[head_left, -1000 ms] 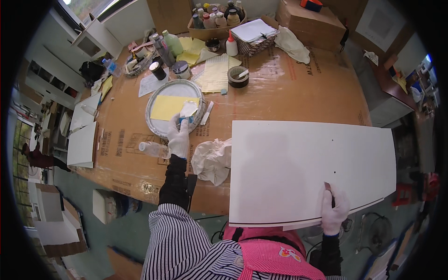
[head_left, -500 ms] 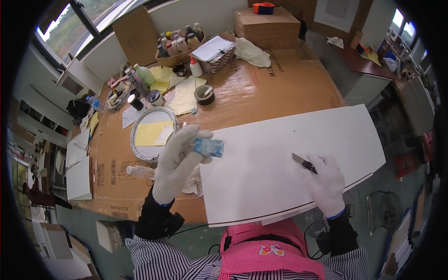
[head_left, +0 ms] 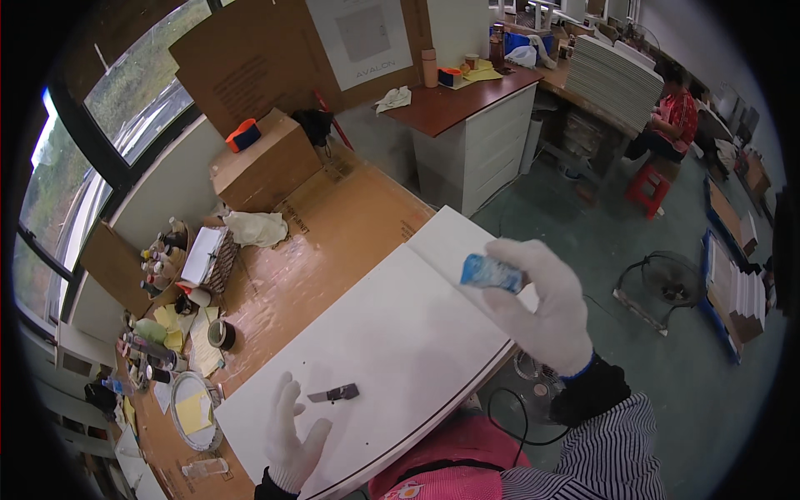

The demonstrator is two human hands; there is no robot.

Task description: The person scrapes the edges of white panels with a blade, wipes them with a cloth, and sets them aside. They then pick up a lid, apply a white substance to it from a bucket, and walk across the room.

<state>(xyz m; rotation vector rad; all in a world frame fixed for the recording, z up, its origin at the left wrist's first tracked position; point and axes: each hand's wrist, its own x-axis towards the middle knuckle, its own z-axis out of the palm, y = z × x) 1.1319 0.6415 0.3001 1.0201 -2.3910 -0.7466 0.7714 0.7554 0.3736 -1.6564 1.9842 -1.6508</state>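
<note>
Small blue packet [head_left: 492, 272] is pinched in the right hand [head_left: 546, 308] grip, at the fingertips, raised above the right-hand edge of the white board [head_left: 392, 350]. Left hand [head_left: 293, 433] is spread flat, holding nothing, resting on the board's near edge. A small dark blade tool [head_left: 333, 393] lies loose on the board just beside the left fingers, not touched. Board centre is bare. Tape roll [head_left: 220, 333] and round tray [head_left: 193, 410] sit on the cardboard-covered surface [head_left: 333, 225] off the board's left side.
</note>
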